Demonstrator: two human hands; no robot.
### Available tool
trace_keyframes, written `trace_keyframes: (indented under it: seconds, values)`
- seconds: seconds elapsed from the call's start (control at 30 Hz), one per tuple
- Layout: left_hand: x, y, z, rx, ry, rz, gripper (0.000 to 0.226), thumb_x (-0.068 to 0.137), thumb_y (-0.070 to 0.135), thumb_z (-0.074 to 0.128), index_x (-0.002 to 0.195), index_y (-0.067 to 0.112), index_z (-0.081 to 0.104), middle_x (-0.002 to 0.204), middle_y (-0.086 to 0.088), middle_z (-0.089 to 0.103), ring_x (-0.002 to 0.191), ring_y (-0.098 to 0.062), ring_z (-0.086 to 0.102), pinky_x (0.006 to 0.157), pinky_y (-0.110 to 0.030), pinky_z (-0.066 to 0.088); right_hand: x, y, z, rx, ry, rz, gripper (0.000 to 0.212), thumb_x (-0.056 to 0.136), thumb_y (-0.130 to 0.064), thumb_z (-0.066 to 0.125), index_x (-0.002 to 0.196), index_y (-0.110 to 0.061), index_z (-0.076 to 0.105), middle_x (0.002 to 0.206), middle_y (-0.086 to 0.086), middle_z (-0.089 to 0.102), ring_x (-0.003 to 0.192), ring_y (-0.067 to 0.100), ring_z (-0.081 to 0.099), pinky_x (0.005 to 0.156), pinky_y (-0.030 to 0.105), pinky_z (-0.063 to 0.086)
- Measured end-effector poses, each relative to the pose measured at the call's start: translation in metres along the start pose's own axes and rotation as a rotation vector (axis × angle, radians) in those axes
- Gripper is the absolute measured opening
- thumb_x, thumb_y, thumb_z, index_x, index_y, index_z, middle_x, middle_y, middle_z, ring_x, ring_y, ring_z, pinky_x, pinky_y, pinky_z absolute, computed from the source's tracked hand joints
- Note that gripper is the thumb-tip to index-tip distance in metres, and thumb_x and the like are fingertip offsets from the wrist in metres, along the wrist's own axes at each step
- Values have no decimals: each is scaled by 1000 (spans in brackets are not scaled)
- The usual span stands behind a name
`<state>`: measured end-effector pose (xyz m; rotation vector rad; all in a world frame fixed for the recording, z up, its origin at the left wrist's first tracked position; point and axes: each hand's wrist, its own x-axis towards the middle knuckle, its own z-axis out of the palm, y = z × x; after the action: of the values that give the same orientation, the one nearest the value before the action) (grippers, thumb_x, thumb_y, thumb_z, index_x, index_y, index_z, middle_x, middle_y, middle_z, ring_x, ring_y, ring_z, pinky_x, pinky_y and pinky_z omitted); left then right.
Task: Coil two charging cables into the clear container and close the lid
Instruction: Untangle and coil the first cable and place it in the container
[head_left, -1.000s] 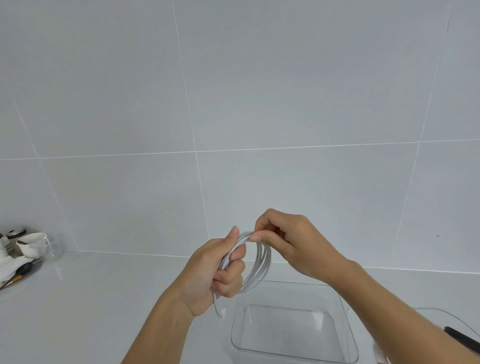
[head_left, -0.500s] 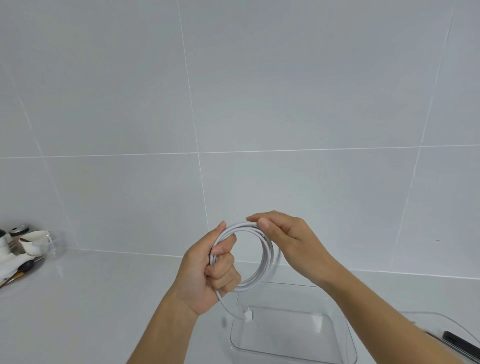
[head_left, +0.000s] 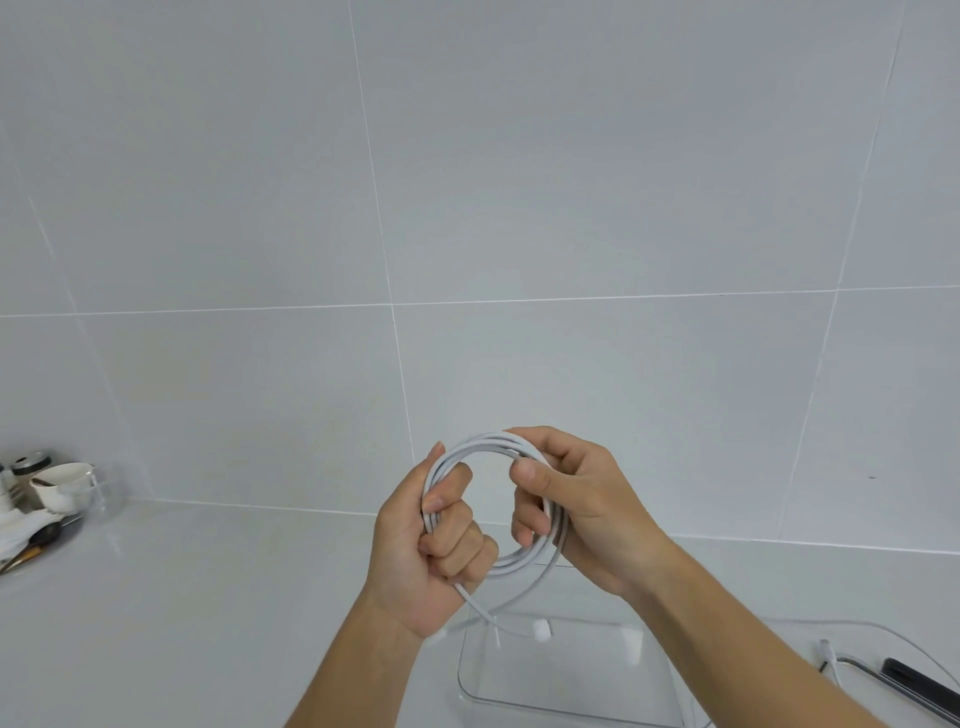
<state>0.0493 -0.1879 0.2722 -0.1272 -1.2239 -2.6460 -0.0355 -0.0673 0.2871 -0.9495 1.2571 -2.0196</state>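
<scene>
A white charging cable is wound into a round coil held upright in front of the tiled wall. My left hand grips the coil's left side with curled fingers. My right hand grips the coil's right side, thumb on the upper strands. A loose tail with a white plug hangs down over the clear container, which stands open on the counter below my hands. A second cable end lies at the lower right.
A clear lid lies to the right of the container, with a black object on it. At the far left stand a white cup, jars and utensils. The white counter meets the tiled wall behind.
The coil has turned to face me more squarely. My right hand slid from the top of the coil down to its right side. The plug end has swung over the container.
</scene>
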Motion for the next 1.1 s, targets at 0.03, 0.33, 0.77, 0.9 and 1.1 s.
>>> trace_keyframes:
  seconds: [0.03, 0.33, 0.77, 0.9, 1.1]
  values:
    - [0, -1, -2, -10, -31, -8, 51, 57, 40, 82, 44, 19, 38, 34, 4, 7, 30, -15, 4, 34, -15, 16, 0, -1, -2, 35, -36, 39, 19, 75, -10, 71, 91, -4, 64, 48, -2, 44, 34, 11, 35, 40, 23, 43]
    - [4, -15, 9, -21, 178, -20, 53, 75, 58, 39, 42, 17, 34, 31, 5, 7, 35, -16, 1, 34, -17, 21, 4, 1, -4, 92, 144, 201, 23, 78, -29, 65, 79, -6, 61, 45, -7, 15, 35, 8, 10, 35, 17, 11]
    - [17, 7, -7, 643, -53, -285, 49, 83, 52, 39, 73, 7, 56, 45, -2, 42, 41, -16, 41, 63, -31, 50, 11, -13, -17, -340, 24, 313, 54, 86, -15, 61, 35, -20, 43, 42, -4, 20, 37, 11, 10, 40, 20, 9]
    - [20, 2, 4, 691, 89, -258, 44, 88, 51, 43, 64, 14, 41, 46, 5, 19, 40, -12, 18, 50, -25, 41, 17, -11, -19, -337, -9, 346, 39, 87, -21, 62, 48, -18, 63, 46, -5, 18, 39, 11, 11, 38, 21, 12]
    - [22, 2, 1, 571, 292, -141, 49, 94, 41, 45, 53, 21, 25, 42, 6, 16, 34, -10, 13, 37, -19, 22, 18, 6, -35, -228, 50, 239, 21, 78, -27, 67, 84, -7, 63, 67, 2, 54, 56, 15, 50, 56, 25, 43]
